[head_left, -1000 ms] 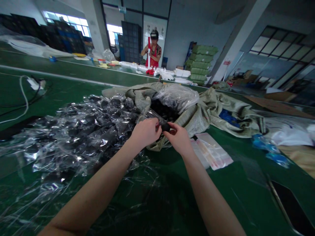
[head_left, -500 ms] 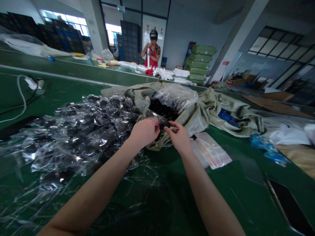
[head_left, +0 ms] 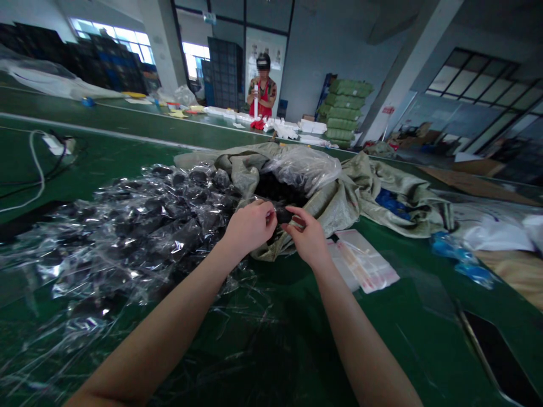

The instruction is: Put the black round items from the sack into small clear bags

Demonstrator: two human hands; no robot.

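Between my two hands is a black piece (head_left: 283, 215), held in front of the open mouth of a woven sack (head_left: 335, 209). My left hand (head_left: 253, 226) is closed on the piece's left side, where some clear film shows. The fingertips of my right hand (head_left: 306, 230) pinch its right end. More dark pieces (head_left: 275, 189) lie inside the sack. To the left spreads a heap of black pieces in clear plastic wrap (head_left: 156, 226). Flat clear bags (head_left: 365, 263) lie right of my right hand.
A phone (head_left: 500, 356) lies at the lower right, near blue crumpled plastic (head_left: 464, 260). A white cable (head_left: 40, 169) runs at the left. Across the green table (head_left: 139, 124), a person in a red apron (head_left: 262, 96) stands behind white items.
The black piece has shifted slightly and now lies more level between my fingers. My hands have barely moved. The person across the table has lowered their hands a little.
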